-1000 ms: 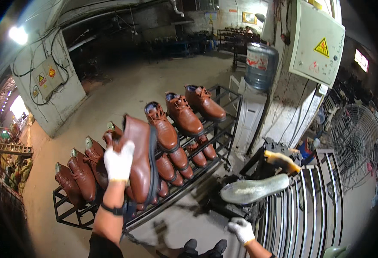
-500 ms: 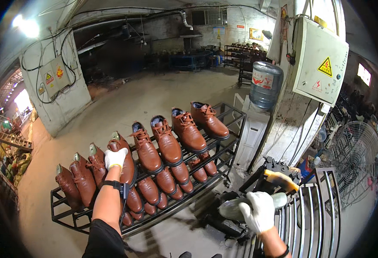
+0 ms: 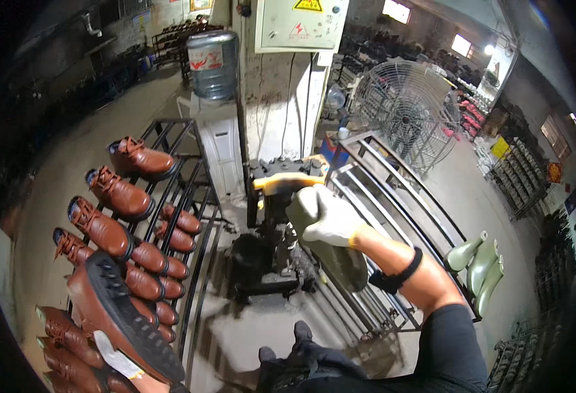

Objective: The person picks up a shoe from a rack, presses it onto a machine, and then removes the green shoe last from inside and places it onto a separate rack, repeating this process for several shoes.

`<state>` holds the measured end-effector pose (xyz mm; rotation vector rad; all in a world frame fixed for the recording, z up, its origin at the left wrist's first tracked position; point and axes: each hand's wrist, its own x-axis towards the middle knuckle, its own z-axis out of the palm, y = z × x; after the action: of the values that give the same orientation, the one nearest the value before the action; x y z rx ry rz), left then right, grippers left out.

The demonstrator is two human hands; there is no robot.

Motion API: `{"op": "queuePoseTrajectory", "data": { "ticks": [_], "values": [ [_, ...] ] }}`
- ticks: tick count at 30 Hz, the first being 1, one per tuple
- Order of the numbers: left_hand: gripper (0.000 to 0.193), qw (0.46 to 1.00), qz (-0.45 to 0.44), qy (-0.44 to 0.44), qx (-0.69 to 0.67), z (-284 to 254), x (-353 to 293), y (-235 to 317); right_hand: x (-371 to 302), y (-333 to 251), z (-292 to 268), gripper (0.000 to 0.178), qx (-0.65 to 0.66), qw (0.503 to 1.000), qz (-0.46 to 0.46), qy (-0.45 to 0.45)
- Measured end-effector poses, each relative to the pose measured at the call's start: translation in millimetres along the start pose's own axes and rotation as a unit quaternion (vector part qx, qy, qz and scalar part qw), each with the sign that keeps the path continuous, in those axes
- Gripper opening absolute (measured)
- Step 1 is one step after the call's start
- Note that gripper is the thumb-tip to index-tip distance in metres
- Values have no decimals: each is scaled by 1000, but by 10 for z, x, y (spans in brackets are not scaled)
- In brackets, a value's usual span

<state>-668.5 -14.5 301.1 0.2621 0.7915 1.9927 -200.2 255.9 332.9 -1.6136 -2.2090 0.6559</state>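
At the lower left, my left hand (image 3: 114, 357), in a white glove, grips a brown leather shoe (image 3: 95, 298). The shoe is tilted, its black treaded sole facing right, above the shoes on the rack. My right hand (image 3: 334, 219), also gloved in white, is wrapped round the upper part of a grey-green shoe last (image 3: 343, 265). The last slants down and to the right, beside a black machine (image 3: 281, 252) with a yellow-edged top part (image 3: 288, 180). My right fingertips are partly hidden against the last.
On the left stands a black metal rack (image 3: 193, 154) with several brown lace-up shoes (image 3: 108, 226). A slatted metal rack (image 3: 399, 177) holds green lasts (image 3: 481, 265) at its right end. Behind are a water bottle (image 3: 213, 65), a pillar with an electrical box (image 3: 301, 26), and a large fan (image 3: 406, 118).
The view has swung right. My left hand has lifted a brown shoe off the rack. My right hand has brought the last from the slatted rack to beside the black machine.
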Motion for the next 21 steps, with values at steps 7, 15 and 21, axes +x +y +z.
{"op": "queuePoseTrajectory", "data": {
  "ticks": [7,15,21],
  "values": [
    [64,986,-83,-130,58,-158,-133,-1152,-1326,1867,266,53,589,794,83,124],
    [61,972,-123,-164,114,-187,-129,-2176,-2051,2355,-281,51,864,429,95,247],
    [46,927,-284,-210,122,-284,108,-2729,-1928,3223,-311,29,791,304,197,494]
  ]
}}
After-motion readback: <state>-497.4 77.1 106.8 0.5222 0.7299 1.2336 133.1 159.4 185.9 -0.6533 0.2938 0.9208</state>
